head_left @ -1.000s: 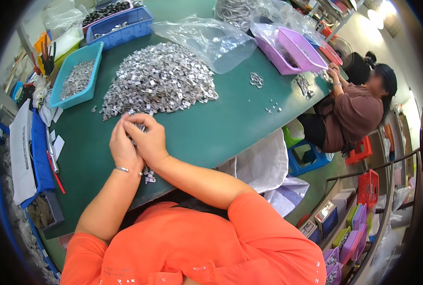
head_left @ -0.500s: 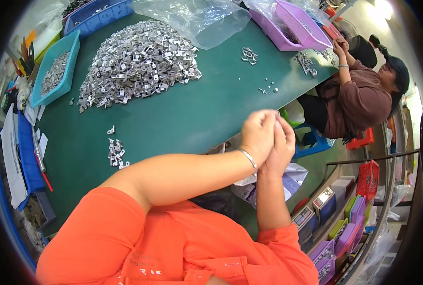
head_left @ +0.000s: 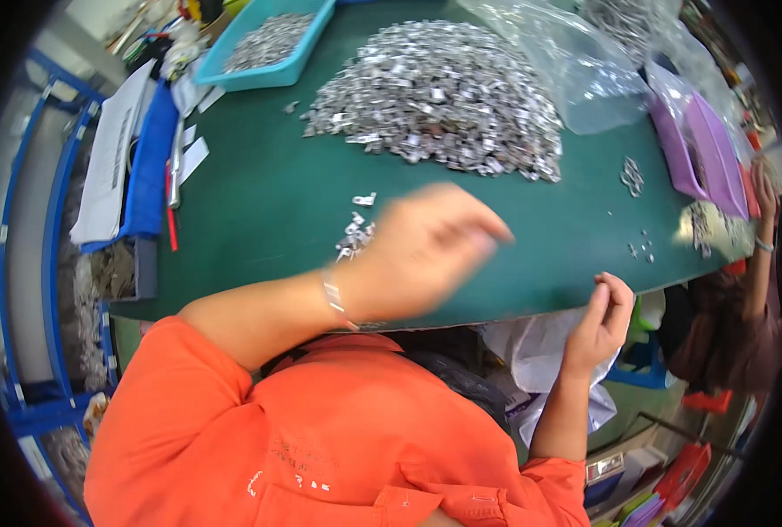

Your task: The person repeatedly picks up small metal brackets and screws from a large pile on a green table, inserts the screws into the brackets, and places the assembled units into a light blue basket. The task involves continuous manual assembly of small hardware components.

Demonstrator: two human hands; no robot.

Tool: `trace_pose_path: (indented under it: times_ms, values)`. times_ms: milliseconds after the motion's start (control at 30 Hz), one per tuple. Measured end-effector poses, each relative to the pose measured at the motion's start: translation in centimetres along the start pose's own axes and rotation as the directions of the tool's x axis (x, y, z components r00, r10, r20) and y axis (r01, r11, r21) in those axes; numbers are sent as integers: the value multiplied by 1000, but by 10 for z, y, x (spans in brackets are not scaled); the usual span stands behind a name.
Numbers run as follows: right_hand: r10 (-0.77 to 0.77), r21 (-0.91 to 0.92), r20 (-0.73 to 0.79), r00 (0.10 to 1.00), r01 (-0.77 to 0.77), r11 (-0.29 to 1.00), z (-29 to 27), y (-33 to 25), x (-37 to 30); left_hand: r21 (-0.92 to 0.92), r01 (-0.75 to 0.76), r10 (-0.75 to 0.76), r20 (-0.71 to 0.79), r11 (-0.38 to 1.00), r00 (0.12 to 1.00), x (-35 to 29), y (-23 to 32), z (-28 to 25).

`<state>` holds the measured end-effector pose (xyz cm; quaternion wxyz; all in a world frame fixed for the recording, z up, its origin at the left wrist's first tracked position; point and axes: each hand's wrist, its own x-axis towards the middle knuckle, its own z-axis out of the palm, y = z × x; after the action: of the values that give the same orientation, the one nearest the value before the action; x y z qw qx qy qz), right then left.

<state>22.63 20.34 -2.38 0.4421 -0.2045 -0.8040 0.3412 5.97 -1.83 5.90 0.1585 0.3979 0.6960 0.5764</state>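
My left hand [head_left: 422,250], a bracelet at its wrist, is above the green table [head_left: 277,202] and smeared by motion. Its fingers bend inward; whether they hold anything cannot be made out. Just beside it lies a small group of bent silver metal brackets with holes [head_left: 353,235], partly covered by the hand. Farther back rises a big heap of the same kind of brackets [head_left: 435,97]. Out at the right, by the table's front edge, my right hand [head_left: 600,321] has its fingers curled and thumb against the index finger. Anything pinched there is too small to see.
A teal tray of small metal parts [head_left: 249,79] stands back left. Papers [head_left: 114,158] and a red pen [head_left: 172,230] lie at the left edge. Clear plastic [head_left: 597,88], a purple basket [head_left: 725,167] and linked rings [head_left: 632,177] are at right, near a co-worker's hand [head_left: 764,191].
My hands were together at the table's right front edge and have come apart. The left swung left toward the small group of brackets. My view has turned, shifting the table rightward.
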Motion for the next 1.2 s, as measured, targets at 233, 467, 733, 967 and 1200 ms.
trace_pose_path:
  times_ms: [233,467,733,967,1200]
  values:
    - [-489,319,794,360,439,840,151,-119,0,360,464,-446,-136,810,885,-83,-30,-106]
    - [-650,361,669,361,606,709,190,-112,-12,47,500,-452,-359,865,816,-111,-76,-105]
    - [-523,218,504,687,485,847,133,-62,17,-33,454,-430,-391,890,814,-107,-84,-104]
    - [444,417,77,893,-433,799,-7,25,32,-59,403,-393,-387,913,834,-118,-93,-106]
    - [296,-455,23,955,-254,854,-50,94,-47,4,474,-445,-339,880,829,-107,-82,-99]
